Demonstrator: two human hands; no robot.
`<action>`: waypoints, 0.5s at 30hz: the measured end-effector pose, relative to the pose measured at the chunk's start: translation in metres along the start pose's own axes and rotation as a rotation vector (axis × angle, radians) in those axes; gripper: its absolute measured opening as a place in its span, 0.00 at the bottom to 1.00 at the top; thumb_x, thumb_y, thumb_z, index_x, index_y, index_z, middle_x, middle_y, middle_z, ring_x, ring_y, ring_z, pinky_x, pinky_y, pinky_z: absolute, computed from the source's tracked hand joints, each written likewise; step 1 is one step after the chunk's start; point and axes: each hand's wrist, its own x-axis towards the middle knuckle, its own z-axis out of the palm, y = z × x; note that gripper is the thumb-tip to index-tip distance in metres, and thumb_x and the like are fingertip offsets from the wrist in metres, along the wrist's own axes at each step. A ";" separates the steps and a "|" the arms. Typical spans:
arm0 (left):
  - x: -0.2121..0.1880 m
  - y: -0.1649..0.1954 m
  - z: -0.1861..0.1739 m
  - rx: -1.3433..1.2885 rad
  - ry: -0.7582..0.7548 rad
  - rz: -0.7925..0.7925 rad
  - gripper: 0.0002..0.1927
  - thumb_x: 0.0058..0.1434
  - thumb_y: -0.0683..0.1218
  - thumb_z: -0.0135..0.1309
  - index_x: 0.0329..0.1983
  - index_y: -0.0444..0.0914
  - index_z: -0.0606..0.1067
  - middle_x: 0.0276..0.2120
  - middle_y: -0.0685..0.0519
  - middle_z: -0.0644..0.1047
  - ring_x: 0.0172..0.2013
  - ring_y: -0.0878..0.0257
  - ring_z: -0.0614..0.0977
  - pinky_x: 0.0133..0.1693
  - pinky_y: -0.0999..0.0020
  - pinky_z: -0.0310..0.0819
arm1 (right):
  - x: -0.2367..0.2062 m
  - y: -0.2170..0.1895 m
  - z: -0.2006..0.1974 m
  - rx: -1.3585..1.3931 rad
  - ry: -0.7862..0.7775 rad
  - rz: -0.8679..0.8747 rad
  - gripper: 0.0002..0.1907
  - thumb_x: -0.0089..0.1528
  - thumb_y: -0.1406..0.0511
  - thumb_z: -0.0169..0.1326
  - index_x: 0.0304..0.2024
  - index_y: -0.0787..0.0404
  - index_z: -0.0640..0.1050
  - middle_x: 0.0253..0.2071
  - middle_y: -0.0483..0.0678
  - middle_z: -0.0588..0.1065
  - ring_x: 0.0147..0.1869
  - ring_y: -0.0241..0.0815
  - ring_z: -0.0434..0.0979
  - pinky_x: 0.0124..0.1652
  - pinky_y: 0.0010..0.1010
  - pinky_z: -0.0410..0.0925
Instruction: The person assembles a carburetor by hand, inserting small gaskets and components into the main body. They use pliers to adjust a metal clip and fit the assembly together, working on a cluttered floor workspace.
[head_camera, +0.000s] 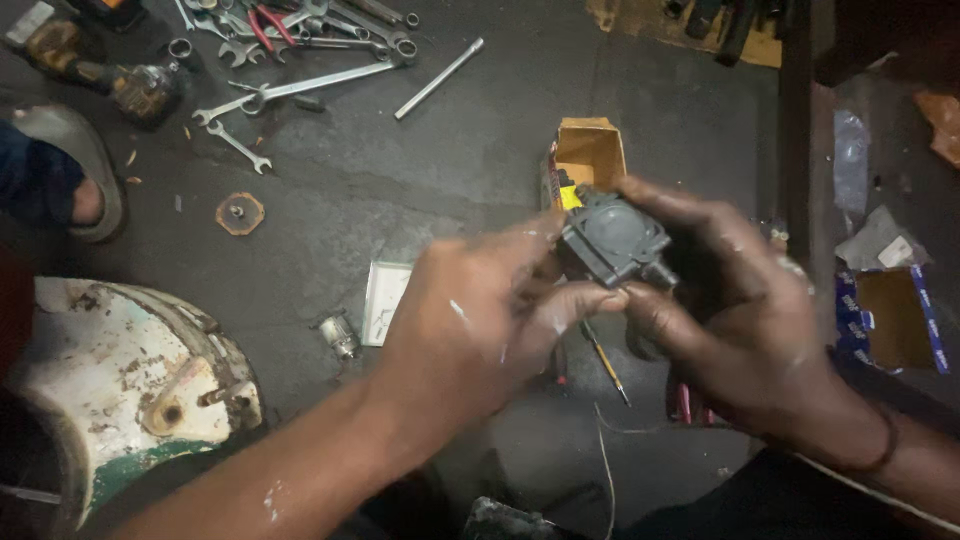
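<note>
Both hands hold a grey part (610, 240) over the floor (470, 160): left hand (475, 320) pinches its near edge, right hand (730, 310) cups it, fingers curled. Behind, possibly touching, sits an open box (590, 150).

floor (480, 150) — dark, stained | wrenches (290, 90) top left | open cardboard box (590, 150) | orange gasket (240, 213)

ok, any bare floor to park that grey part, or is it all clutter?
Both hands, left and right, hold the grey part. Free patches: dark floor between the steel rod and the open orange box; also between the round orange disc and the white card. Crowded: the wrench pile top left, and torn boxes at right.
</note>
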 end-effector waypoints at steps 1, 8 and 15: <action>0.001 0.000 -0.001 0.038 -0.020 -0.095 0.16 0.64 0.48 0.61 0.47 0.31 0.78 0.28 0.47 0.83 0.27 0.61 0.88 0.27 0.71 0.80 | 0.000 0.000 0.001 -0.019 -0.008 0.028 0.35 0.59 0.73 0.60 0.68 0.65 0.64 0.65 0.56 0.71 0.69 0.48 0.74 0.62 0.36 0.70; 0.010 -0.007 -0.003 0.140 0.087 -0.193 0.21 0.51 0.53 0.70 0.35 0.32 0.79 0.18 0.48 0.82 0.18 0.67 0.85 0.20 0.72 0.75 | 0.007 0.002 -0.005 0.432 -0.136 0.081 0.40 0.58 0.71 0.63 0.70 0.63 0.61 0.63 0.53 0.70 0.65 0.47 0.77 0.57 0.34 0.73; 0.013 -0.016 -0.001 -0.199 0.015 -0.268 0.27 0.58 0.50 0.67 0.56 0.31 0.74 0.42 0.45 0.82 0.40 0.65 0.84 0.37 0.75 0.84 | 0.007 0.015 -0.019 0.583 -0.144 0.400 0.39 0.59 0.70 0.61 0.73 0.54 0.66 0.35 0.52 0.76 0.24 0.32 0.71 0.19 0.23 0.67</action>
